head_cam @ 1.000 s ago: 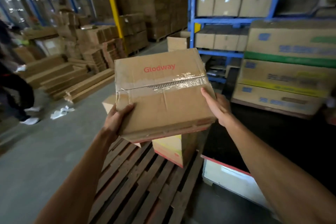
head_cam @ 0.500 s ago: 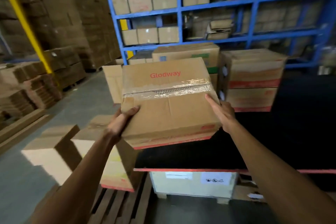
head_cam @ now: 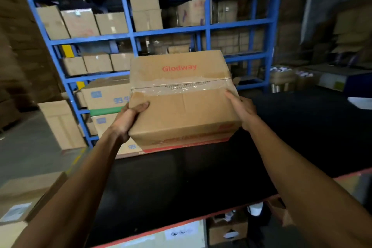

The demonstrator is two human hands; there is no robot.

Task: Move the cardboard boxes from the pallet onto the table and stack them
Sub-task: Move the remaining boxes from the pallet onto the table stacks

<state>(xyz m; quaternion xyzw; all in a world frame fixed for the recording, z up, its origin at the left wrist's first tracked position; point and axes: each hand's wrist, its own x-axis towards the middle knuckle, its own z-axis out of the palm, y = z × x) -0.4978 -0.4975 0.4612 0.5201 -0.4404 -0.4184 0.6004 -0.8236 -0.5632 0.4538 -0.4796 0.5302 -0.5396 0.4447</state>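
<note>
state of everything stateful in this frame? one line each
Glodway box: taped shut, upright, held above the table, not set down.
Left hand: grips the box's left edge, thumb on top.
Right hand: presses flat on the box's right side.
Black table: bare beneath the box.

Head view — forward-down, close over table (head_cam: pixel 201 177)

Ahead of you stands a tall blue shelf rack (head_cam: pixel 128 34), its levels packed with brown cartons (head_cam: pixel 80 23). At its foot, larger printed cartons (head_cam: pixel 104 96) are stacked with a green band between them. To your left lies grey concrete floor (head_cam: pixel 28 147) with a plain carton (head_cam: pixel 62 125) standing on it, and a wall of stacked brown boxes (head_cam: pixel 18 42) rises further left. The right side is dim, the light low.
</note>
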